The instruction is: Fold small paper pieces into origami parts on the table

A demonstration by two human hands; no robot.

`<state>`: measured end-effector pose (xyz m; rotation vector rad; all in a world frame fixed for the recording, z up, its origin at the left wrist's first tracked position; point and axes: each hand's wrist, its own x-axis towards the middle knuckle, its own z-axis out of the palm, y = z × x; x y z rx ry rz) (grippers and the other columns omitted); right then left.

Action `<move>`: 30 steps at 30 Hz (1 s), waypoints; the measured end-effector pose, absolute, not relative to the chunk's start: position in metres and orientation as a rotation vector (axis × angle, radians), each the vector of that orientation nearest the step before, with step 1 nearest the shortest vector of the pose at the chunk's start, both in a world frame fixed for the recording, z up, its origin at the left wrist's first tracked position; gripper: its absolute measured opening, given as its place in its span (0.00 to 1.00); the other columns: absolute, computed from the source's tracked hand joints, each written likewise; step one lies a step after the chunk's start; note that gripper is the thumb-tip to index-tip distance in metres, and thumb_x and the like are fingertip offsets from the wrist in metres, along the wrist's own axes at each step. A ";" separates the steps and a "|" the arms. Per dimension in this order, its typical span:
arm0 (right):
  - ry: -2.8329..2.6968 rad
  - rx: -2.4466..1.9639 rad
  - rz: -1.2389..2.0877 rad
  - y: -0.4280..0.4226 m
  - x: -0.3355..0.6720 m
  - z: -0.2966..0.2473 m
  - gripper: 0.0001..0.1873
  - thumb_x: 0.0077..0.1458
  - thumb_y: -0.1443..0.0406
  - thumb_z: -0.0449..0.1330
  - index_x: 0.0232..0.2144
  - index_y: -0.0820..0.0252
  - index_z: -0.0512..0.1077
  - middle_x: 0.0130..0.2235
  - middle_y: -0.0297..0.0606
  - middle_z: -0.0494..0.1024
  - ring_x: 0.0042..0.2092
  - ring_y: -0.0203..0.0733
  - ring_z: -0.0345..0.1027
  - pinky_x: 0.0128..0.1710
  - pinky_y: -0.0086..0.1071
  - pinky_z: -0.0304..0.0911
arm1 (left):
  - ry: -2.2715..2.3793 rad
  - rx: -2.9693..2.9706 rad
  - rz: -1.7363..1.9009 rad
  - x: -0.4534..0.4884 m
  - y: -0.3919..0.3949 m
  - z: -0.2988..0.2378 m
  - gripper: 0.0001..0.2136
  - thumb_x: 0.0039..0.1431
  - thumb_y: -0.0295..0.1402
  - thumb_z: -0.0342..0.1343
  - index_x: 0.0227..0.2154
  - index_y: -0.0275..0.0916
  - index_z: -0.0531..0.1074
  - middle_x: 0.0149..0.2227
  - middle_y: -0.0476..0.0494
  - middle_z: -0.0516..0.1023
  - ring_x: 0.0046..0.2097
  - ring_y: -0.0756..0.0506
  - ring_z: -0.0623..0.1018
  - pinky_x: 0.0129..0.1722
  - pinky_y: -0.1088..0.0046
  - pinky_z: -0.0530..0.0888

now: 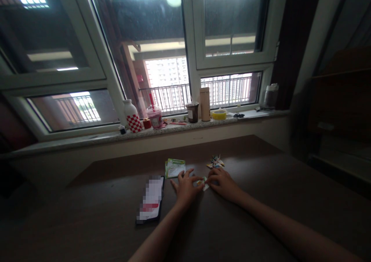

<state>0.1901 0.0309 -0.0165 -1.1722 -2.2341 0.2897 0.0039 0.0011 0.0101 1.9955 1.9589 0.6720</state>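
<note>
Left hand point(185, 186) palm-down on dark wooden bench point(261, 215), fingers loosely fanned, thumb and forefinger closed on left edge of small folded paper piece point(203, 183). Right hand point(222, 182) directly opposite, knuckles up, fingertips nipped onto right edge of same piece. Paper piece pinned between both hands, low against bench top; whether lifted clear or resting, not determinable. Colours on piece: white with orange and green flecks; print too small to read.

Just beyond left hand, toward window: green-and-white printed card packet point(174, 167), flat on bench, near fingertips but not touching. Just beyond right hand: small heap of multicoloured folded paper scraps point(216, 162), apart from knuckles. Left of left hand, alongside forearm: smartphone point(150, 199), face up, long edge roughly parallel with forearm, screen content blurred out.

Well beyond both hands, on stone windowsill point(87, 138), listed left to right: white bottle with red-checked lower half point(132, 117), small red jar point(147, 123), clear lidded cup with pink drink and red straw point(155, 117), dark cup point(193, 112), tall tan cylindrical flask point(205, 104), yellow ring-shaped item point(219, 114), identity uncertain. Further right of right hand, at sill end: grey lidded jug point(271, 96). Behind sill: white-framed windows point(191, 41), balcony railing and apartment blocks outside.
</note>
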 end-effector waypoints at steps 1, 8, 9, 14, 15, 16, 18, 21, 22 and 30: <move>-2.225 -1.169 0.292 0.031 0.190 -0.017 0.07 0.56 0.64 0.60 0.35 0.50 0.79 0.43 0.38 0.75 0.50 0.47 0.64 0.53 0.43 0.59 | 1.964 1.991 0.661 0.004 0.001 0.011 0.10 0.52 0.44 0.61 0.39 0.61 0.79 0.63 0.57 0.64 0.66 0.33 0.53 0.60 0.31 0.37; -2.183 -1.183 0.305 0.028 0.188 -0.015 0.06 0.54 0.65 0.62 0.33 0.50 0.80 0.42 0.36 0.76 0.49 0.47 0.65 0.53 0.42 0.59 | 1.994 1.977 0.630 0.006 0.001 0.012 0.10 0.51 0.44 0.62 0.38 0.61 0.79 0.64 0.56 0.63 0.66 0.32 0.54 0.60 0.31 0.38; -2.184 -1.190 0.302 0.028 0.188 -0.015 0.06 0.54 0.65 0.62 0.33 0.50 0.80 0.42 0.36 0.76 0.49 0.47 0.65 0.53 0.42 0.59 | 1.991 1.982 0.639 0.005 0.001 0.012 0.10 0.51 0.44 0.62 0.38 0.61 0.79 0.64 0.56 0.63 0.66 0.32 0.54 0.60 0.30 0.38; -2.205 -1.194 0.285 0.028 0.188 -0.014 0.08 0.55 0.65 0.61 0.34 0.50 0.80 0.42 0.37 0.76 0.50 0.47 0.65 0.53 0.42 0.59 | 1.985 1.978 0.639 0.006 0.000 0.012 0.11 0.51 0.44 0.61 0.39 0.59 0.79 0.64 0.54 0.63 0.65 0.31 0.55 0.60 0.32 0.39; -2.208 -1.189 0.278 0.028 0.188 -0.014 0.08 0.55 0.65 0.60 0.34 0.50 0.80 0.42 0.37 0.76 0.50 0.47 0.65 0.53 0.42 0.59 | 1.987 1.977 0.644 0.006 0.000 0.012 0.11 0.51 0.44 0.61 0.39 0.59 0.79 0.64 0.54 0.63 0.65 0.31 0.55 0.61 0.32 0.40; -2.212 -1.182 0.273 0.028 0.189 -0.014 0.08 0.55 0.65 0.60 0.34 0.50 0.80 0.42 0.37 0.76 0.50 0.47 0.65 0.53 0.42 0.59 | 1.989 1.979 0.655 0.006 -0.001 0.012 0.12 0.51 0.44 0.61 0.40 0.59 0.79 0.64 0.53 0.63 0.65 0.31 0.55 0.61 0.32 0.40; -2.222 -1.163 0.271 0.028 0.189 -0.014 0.07 0.55 0.65 0.61 0.34 0.50 0.80 0.42 0.37 0.76 0.50 0.47 0.65 0.53 0.43 0.59 | 1.991 1.991 0.686 0.006 -0.001 0.012 0.12 0.52 0.43 0.61 0.41 0.59 0.79 0.64 0.53 0.62 0.65 0.32 0.55 0.61 0.32 0.41; -2.223 -1.138 0.295 0.029 0.190 -0.015 0.07 0.55 0.65 0.61 0.35 0.50 0.80 0.43 0.37 0.76 0.50 0.47 0.64 0.54 0.43 0.58 | 1.989 2.012 0.715 0.007 -0.001 0.010 0.10 0.52 0.43 0.61 0.38 0.58 0.79 0.64 0.54 0.63 0.65 0.31 0.55 0.60 0.31 0.42; -2.218 -1.133 0.307 0.029 0.191 -0.015 0.07 0.55 0.65 0.61 0.35 0.50 0.80 0.43 0.37 0.76 0.51 0.47 0.64 0.54 0.43 0.58 | 1.987 2.017 0.714 0.007 -0.001 0.009 0.09 0.52 0.43 0.61 0.37 0.57 0.79 0.63 0.54 0.63 0.65 0.31 0.56 0.60 0.31 0.42; -2.194 -1.098 0.372 0.030 0.195 -0.015 0.05 0.53 0.66 0.62 0.31 0.52 0.80 0.42 0.37 0.76 0.50 0.47 0.65 0.54 0.42 0.58 | 1.954 2.035 0.694 0.007 -0.001 0.008 0.07 0.55 0.42 0.59 0.35 0.58 0.80 0.63 0.55 0.64 0.65 0.33 0.56 0.59 0.29 0.41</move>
